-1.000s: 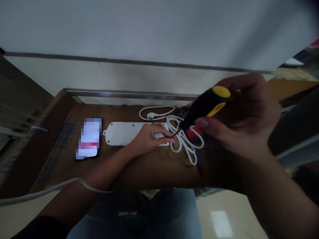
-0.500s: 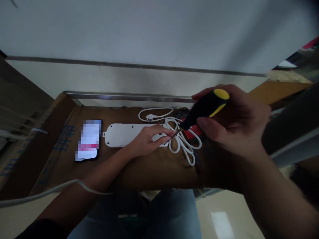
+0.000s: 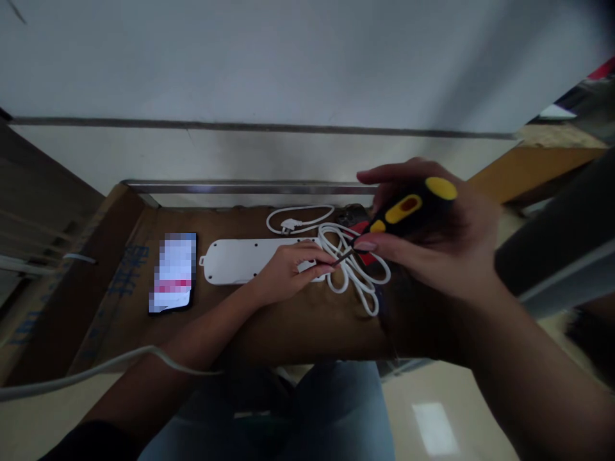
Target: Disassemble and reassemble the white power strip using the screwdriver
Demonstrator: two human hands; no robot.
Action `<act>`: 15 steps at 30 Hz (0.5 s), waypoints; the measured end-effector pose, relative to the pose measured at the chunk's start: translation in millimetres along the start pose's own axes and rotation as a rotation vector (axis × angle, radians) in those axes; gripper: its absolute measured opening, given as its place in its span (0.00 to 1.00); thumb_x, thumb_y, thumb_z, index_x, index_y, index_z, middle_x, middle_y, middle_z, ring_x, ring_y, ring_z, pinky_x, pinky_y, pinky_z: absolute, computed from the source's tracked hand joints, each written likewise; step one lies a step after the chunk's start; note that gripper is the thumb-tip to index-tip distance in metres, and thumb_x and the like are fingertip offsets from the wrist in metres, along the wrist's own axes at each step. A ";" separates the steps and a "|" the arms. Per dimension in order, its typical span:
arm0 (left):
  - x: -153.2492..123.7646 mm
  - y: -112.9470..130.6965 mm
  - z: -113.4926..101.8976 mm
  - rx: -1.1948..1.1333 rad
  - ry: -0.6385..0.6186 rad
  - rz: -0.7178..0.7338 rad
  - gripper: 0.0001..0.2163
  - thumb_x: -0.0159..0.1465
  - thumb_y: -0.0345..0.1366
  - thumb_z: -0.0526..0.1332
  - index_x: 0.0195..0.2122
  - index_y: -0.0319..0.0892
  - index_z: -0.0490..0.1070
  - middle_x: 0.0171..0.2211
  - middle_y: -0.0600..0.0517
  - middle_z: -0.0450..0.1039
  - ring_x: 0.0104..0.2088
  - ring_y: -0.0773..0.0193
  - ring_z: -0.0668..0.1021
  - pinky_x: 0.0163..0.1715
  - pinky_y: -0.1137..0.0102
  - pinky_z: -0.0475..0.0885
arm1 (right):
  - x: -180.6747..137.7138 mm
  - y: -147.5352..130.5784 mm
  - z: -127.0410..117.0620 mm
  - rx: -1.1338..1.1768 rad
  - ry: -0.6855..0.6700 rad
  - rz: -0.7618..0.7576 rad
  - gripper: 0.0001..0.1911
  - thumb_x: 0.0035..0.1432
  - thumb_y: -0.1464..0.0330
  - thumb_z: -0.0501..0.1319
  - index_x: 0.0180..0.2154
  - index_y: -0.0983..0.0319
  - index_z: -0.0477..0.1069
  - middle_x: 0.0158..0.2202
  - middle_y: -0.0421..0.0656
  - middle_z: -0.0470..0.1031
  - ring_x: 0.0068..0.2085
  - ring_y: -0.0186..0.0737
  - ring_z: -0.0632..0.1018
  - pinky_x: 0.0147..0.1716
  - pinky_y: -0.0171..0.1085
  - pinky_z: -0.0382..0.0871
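A white power strip (image 3: pixel 235 261) lies with its screw-holed face up on brown cardboard. Over its right end, my left hand (image 3: pixel 289 269) is closed, thumb and forefinger pinched at the tip of a screwdriver; whether a small screw is also between them is hidden. My right hand (image 3: pixel 446 237) grips the black-and-yellow handle of the screwdriver (image 3: pixel 401 208), its shaft slanting down left to the pinch. The strip's white cord (image 3: pixel 358 275) is coiled beneath the shaft, and its plug (image 3: pixel 289 225) rests behind the strip.
A lit phone (image 3: pixel 173 272) lies left of the strip. Partly behind my right hand is a red and dark object (image 3: pixel 356 224). A metal rail (image 3: pixel 250 188) borders the cardboard (image 3: pixel 298 333) at the back, before a white panel (image 3: pixel 288 64). Another pale cable (image 3: pixel 96 371) crosses the lower left.
The screwdriver handle has rolled in my right hand, bringing a yellow patch to the top, and its end has shifted slightly right. My left hand keeps its pinch near the strip's end.
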State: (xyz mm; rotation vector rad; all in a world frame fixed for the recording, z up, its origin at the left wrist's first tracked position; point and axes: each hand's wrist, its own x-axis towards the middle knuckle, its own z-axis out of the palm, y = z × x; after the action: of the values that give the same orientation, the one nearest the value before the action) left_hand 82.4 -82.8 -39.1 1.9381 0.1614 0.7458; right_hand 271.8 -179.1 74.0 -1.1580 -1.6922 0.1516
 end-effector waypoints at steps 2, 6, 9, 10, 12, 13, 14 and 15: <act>-0.5 -1.0 0.8 0.004 0.027 -0.005 0.07 0.70 0.35 0.66 0.45 0.39 0.82 0.42 0.46 0.83 0.44 0.62 0.83 0.47 0.68 0.76 | -0.4 0.4 2.9 0.046 0.043 0.023 0.34 0.45 0.69 0.78 0.55 0.55 0.76 0.45 0.39 0.77 0.39 0.27 0.78 0.38 0.30 0.75; -0.3 0.6 0.4 -0.050 0.085 -0.052 0.05 0.66 0.36 0.71 0.41 0.41 0.83 0.39 0.48 0.84 0.41 0.62 0.84 0.46 0.68 0.76 | 1.6 0.6 6.5 0.174 0.038 -0.061 0.37 0.46 0.73 0.77 0.57 0.51 0.71 0.47 0.35 0.77 0.41 0.30 0.82 0.37 0.30 0.81; 0.9 5.2 -0.7 -0.072 0.097 -0.086 0.05 0.63 0.36 0.74 0.37 0.41 0.83 0.37 0.49 0.84 0.38 0.63 0.83 0.43 0.69 0.77 | 3.5 -0.8 5.8 0.250 -0.060 -0.114 0.33 0.51 0.75 0.72 0.57 0.51 0.69 0.43 0.36 0.79 0.43 0.34 0.83 0.39 0.35 0.82; 1.1 6.8 -0.8 -0.070 0.095 -0.092 0.05 0.62 0.36 0.74 0.36 0.41 0.83 0.36 0.49 0.84 0.38 0.63 0.83 0.42 0.69 0.77 | 3.9 -1.5 5.5 0.253 -0.072 -0.125 0.32 0.50 0.75 0.72 0.56 0.52 0.70 0.45 0.38 0.79 0.44 0.35 0.82 0.41 0.36 0.82; 1.3 9.3 -0.4 -0.054 0.101 -0.104 0.06 0.61 0.36 0.75 0.35 0.41 0.82 0.35 0.51 0.83 0.37 0.64 0.83 0.41 0.69 0.76 | 4.1 -3.1 5.8 0.210 -0.040 -0.134 0.32 0.46 0.73 0.75 0.53 0.53 0.74 0.48 0.41 0.78 0.44 0.36 0.80 0.42 0.38 0.81; 1.3 9.9 0.1 -0.042 0.109 -0.107 0.07 0.61 0.36 0.75 0.34 0.41 0.81 0.34 0.51 0.83 0.36 0.65 0.82 0.41 0.69 0.76 | 4.1 -3.9 6.5 0.179 -0.009 -0.140 0.32 0.44 0.72 0.76 0.52 0.53 0.75 0.47 0.40 0.78 0.42 0.36 0.79 0.40 0.37 0.80; 1.1 10.1 0.7 -0.030 0.115 -0.109 0.08 0.60 0.37 0.75 0.34 0.41 0.80 0.33 0.52 0.82 0.36 0.65 0.82 0.40 0.70 0.76 | 4.0 -4.6 7.3 0.147 0.022 -0.141 0.32 0.42 0.70 0.78 0.52 0.52 0.76 0.45 0.40 0.78 0.41 0.36 0.79 0.38 0.36 0.80; 0.9 9.9 1.3 -0.020 0.122 -0.108 0.08 0.60 0.37 0.76 0.34 0.41 0.79 0.33 0.53 0.81 0.35 0.66 0.81 0.39 0.71 0.75 | 3.8 -5.1 8.1 0.123 0.051 -0.140 0.32 0.42 0.69 0.79 0.51 0.50 0.77 0.42 0.38 0.78 0.38 0.35 0.78 0.34 0.35 0.79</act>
State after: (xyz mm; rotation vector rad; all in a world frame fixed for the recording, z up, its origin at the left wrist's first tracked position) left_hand 81.8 -88.2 -30.6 1.8500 0.3300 0.7911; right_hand 262.4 -175.7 75.8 -0.9419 -1.6881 0.1363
